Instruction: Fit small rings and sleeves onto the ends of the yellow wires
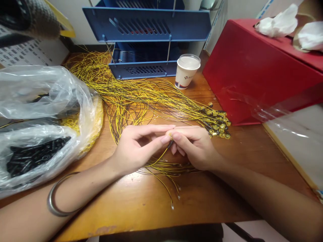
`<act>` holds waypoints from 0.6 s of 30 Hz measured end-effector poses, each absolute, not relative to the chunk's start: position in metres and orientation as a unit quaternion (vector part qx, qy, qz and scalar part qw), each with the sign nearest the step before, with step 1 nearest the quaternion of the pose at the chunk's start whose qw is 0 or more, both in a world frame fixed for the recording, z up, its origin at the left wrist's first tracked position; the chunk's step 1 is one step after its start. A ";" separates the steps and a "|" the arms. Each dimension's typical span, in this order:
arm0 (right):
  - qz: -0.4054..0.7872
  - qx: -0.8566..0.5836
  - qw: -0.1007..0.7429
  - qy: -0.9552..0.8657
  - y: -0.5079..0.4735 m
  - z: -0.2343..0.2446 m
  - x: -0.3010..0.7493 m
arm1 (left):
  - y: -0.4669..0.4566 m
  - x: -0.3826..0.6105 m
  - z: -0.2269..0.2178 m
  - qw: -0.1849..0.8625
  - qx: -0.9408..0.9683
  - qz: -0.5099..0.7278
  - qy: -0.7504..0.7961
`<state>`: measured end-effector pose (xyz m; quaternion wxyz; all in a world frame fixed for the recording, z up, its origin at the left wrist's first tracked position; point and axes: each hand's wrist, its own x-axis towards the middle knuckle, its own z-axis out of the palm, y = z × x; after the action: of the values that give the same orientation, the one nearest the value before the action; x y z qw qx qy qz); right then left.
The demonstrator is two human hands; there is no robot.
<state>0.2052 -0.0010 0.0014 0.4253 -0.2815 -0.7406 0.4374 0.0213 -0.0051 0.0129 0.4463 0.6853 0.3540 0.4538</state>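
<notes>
In the middle of the head view, my left hand [137, 146] and my right hand [199, 146] meet, thumbs and fingertips closed together. Between them they pinch a small yellow cap [171, 134], mostly covered by the thumbs. A short black sleeve [171, 144] shows just under it, with a yellow-and-black wire [162, 155] running down from it. More loose wires [174, 168] lie on the table below my hands, a few bare ends pointing toward me. Beyond my right hand rests a cluster of finished-looking wire ends with yellow caps [219, 126].
A large tangle of yellow and black wires [121, 87] spreads behind my hands. Plastic bags at left hold black sleeves [37, 154] and yellow rings [92, 124]. Blue trays [151, 25], a paper cup [186, 72] and a red box [252, 74] stand at the back of the wooden table [121, 208].
</notes>
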 end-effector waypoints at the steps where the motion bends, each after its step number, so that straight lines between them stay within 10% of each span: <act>1: 0.441 -0.283 0.425 -0.738 -0.001 0.002 0.205 | -0.005 0.021 0.013 0.446 0.684 0.453 0.357; 18: 0.572 -0.309 0.401 -0.645 -0.001 -0.007 0.203 | -0.005 0.022 0.010 0.524 0.648 0.449 0.324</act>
<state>0.2029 -0.0011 -0.0066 0.4012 -0.3093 -0.6448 0.5723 0.0225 -0.0046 0.0105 0.5238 0.6477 0.3241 0.4485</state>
